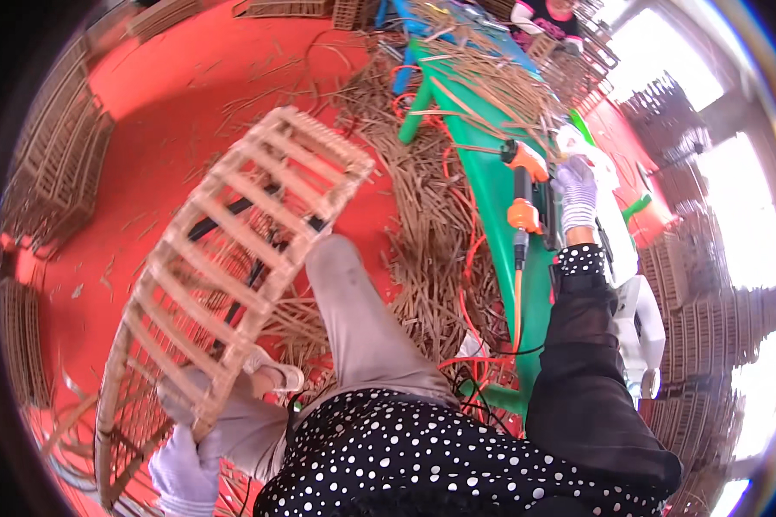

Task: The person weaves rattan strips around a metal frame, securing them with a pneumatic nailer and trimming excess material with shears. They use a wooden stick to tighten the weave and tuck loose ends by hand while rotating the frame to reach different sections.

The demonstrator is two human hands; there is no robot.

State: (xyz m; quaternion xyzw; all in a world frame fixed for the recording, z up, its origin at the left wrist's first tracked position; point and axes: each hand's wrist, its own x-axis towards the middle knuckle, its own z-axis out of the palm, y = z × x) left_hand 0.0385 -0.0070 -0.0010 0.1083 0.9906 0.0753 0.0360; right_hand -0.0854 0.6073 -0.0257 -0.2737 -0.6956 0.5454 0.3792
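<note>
A long wicker basket frame (207, 267) of tan woven strips, with several slats across it, leans tilted over my lower left leg. My left hand (185, 470), in a pale knitted glove, is closed on its near lower corner. My right hand (575, 185), gloved the same way, reaches out over the green bench beside an orange and black staple gun (523, 185). A hose runs down from that tool. White material (571, 140) shows by my right fingertips. Whether those fingers grip the tool or that material is not clear.
Loose cane strips (500, 86) lie on the green bench (478, 164), and a heap of strips (418, 233) covers the red floor beside it. Stacked wicker baskets (56, 164) stand left, more (698, 336) right. Red hoses trail under the bench. Another person (556, 21) is at the far end.
</note>
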